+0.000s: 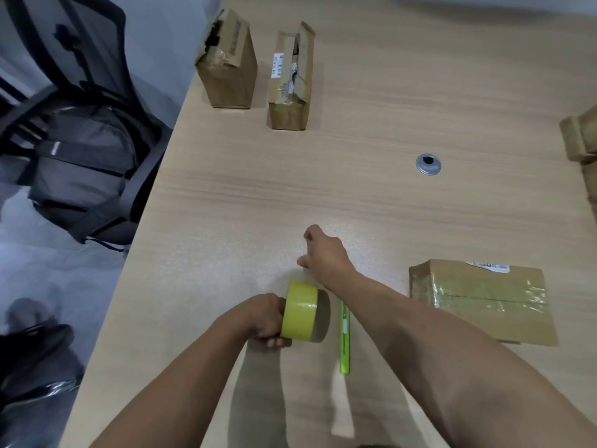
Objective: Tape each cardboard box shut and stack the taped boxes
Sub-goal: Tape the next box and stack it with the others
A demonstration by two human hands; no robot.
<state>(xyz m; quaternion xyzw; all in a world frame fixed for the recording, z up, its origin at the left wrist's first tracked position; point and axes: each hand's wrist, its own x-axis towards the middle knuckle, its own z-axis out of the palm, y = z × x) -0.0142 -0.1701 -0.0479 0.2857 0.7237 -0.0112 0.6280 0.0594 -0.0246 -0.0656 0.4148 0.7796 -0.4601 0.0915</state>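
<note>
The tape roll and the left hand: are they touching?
Touching. The head view shows the left hand gripping the tape roll from its left side.

You're at a light wood-grain desk [355, 189] with a round metal cable grommet [428, 164]. Left of it: black mesh office chair [64, 43] holding a grey backpack [80, 169], on grey floor [48, 270]. Even overhead light, soft shadows.

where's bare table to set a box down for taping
Widest bare patch: mid-table, between the two open boxes at the far edge and the hands, left of the grommet. Crowded near you: tape roll, green cutter, taped box.
</note>
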